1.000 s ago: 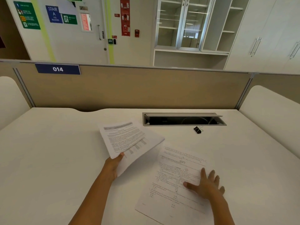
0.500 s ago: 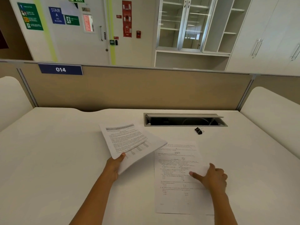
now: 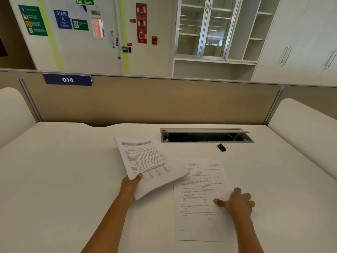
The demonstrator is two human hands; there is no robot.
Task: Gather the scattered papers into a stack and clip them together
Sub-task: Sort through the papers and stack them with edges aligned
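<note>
Papers are split into 2 groups: a bundle (image 3: 145,161) raised off the desk (image 3: 63,170) at centre, and 1 loose sheet (image 3: 198,198) lying flat just to its right, with its far left corner under the bundle's overhang. The left hand (image 3: 130,187) pinches the bundle at its near corner, thumb on top; the fingers below are hidden. This grip is unchanged over the last 1 s.

Change: 1 s ago the loose sheet lay skewed under a flat right hand with fingers spread. The sheet now lies square to the desk edge. The right hand (image 3: 238,203) now sits at the sheet's right edge, thumb stretched out on the paper, fingers bent. Whether the fingers have got under the edge cannot be told.

Meaning for the task: the sheet is aligned and, by judgement, ready to be lifted or slid onto the bundle. The binder clip (image 3: 221,147) lies untouched near the cable slot (image 3: 206,136), well apart from both hands. Clipping is not yet begun.
</note>
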